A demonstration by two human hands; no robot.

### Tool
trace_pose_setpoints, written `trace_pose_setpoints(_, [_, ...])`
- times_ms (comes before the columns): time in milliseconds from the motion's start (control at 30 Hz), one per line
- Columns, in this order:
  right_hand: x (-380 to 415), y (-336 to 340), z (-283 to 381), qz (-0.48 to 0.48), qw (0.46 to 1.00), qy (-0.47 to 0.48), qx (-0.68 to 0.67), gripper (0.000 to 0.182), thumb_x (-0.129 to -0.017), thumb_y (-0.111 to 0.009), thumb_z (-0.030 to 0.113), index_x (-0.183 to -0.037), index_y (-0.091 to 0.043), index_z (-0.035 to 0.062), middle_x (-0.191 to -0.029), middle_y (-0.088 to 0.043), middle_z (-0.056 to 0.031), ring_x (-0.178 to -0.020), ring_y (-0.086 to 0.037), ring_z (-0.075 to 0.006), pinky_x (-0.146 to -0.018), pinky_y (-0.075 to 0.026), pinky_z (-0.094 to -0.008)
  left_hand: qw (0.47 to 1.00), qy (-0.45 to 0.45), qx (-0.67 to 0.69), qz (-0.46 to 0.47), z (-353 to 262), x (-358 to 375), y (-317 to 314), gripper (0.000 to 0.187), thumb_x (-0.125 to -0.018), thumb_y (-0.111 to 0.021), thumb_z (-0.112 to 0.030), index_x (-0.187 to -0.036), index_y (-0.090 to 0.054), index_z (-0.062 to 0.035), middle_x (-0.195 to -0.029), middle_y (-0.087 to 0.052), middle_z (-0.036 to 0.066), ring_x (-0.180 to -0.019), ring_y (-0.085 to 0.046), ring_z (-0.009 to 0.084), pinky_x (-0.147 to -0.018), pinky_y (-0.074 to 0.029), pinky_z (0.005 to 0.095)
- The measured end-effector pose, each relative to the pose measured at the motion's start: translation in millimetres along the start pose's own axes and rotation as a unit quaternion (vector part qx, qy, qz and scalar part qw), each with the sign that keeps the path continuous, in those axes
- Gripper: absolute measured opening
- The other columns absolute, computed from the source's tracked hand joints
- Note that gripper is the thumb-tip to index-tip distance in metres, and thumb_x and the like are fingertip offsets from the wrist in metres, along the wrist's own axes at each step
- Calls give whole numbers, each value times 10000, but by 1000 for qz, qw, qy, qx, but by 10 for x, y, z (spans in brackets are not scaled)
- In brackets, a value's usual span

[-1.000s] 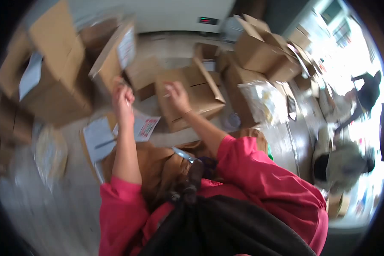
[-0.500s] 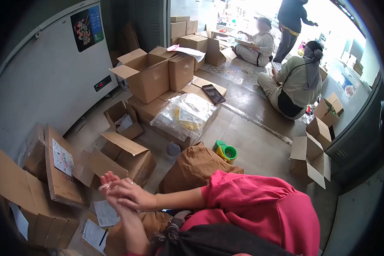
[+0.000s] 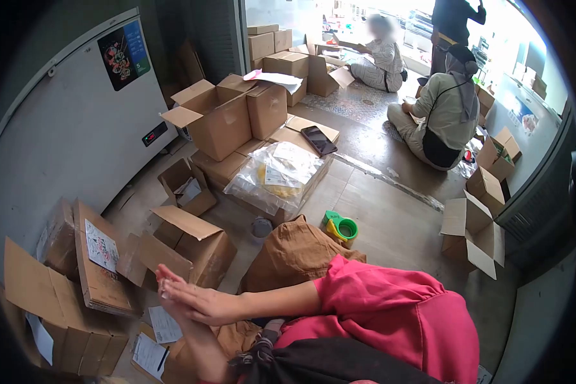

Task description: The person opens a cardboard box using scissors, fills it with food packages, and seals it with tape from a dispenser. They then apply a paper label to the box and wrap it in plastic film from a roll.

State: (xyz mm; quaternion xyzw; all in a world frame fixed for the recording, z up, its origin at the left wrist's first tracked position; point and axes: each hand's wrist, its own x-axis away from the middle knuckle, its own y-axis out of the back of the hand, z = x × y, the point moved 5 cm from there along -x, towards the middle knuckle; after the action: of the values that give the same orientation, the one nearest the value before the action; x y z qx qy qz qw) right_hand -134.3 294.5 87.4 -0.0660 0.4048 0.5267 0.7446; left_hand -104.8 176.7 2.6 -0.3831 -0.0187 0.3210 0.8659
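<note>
I press my right hand [image 3: 201, 301] flat over my left hand [image 3: 173, 306], fingers straight, holding nothing, beside the open box [image 3: 192, 246]; next I likely reach for it.

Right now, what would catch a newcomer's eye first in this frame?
The person's two hands, right hand pressed over left hand, meet low in the frame, above papers on the floor. Open cardboard boxes crowd the floor around them, beside a big white freezer at left. Further back, a clear plastic bag lies on flat cartons, and other people sit by the bright doorway.
</note>
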Motion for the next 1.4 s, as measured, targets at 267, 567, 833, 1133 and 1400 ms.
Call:
trace_pose_setpoints(267, [-31, 322, -3, 30, 994, 16, 108, 245, -712, -628, 85, -955, -605, 75, -1016, -497, -145, -964, -518, -322, -803, -464, -385, 780, -58, -621, -60, 500, 221, 96, 556, -934, -394, -423, -1383, -283, -115, -1410, -322, 131, -1298, -317, 233, -1031, -318, 426])
trace_pose_setpoints(567, [324, 1790, -1041, -88, 901, -264, 333, 300, -641, -741, 124, -815, -510, 44, -845, -480, -102, -768, -563, -271, -667, -478, -378, 293, -377, -877, -53, -22, 311, -998, 345, -899, -384, -26, -1234, -466, -25, -1167, -535, 110, -1108, -475, 188, -979, -307, 318])
trace_pose_setpoints(833, [799, 1625, -2755, 244, 758, -402, 451, 137, -694, -610, 116, -790, -677, 44, -870, -648, -174, -851, -632, -325, -762, -508, -392, -46, -124, -991, -36, -545, -313, -479, 647, -761, -568, 23, -1352, -356, -136, -1118, -540, 154, -958, -579, 271, -808, -481, 359])
trace_pose_setpoints(1133, [1089, 1658, -3248, 272, 708, -300, 579, 144, -725, -568, 107, -751, -693, 40, -832, -666, -160, -789, -656, -291, -701, -526, -386, -269, 7, -956, 117, -1153, -1236, -427, 874, -642, -767, -219, -1362, -295, -70, -1193, -474, 217, -1124, -410, 402, -1002, -290, 462])
trace_pose_setpoints(1400, [454, 1495, -2567, 160, 780, -397, 457, 139, -707, -553, 70, -721, -690, 52, -793, -661, -143, -742, -645, -316, -685, -527, -413, -221, 43, -973, -50, -1410, -1469, -427, 1270, -514, -797, -535, -1441, -25, -138, -1296, -366, 310, -1208, -345, 460, -1029, -269, 493])
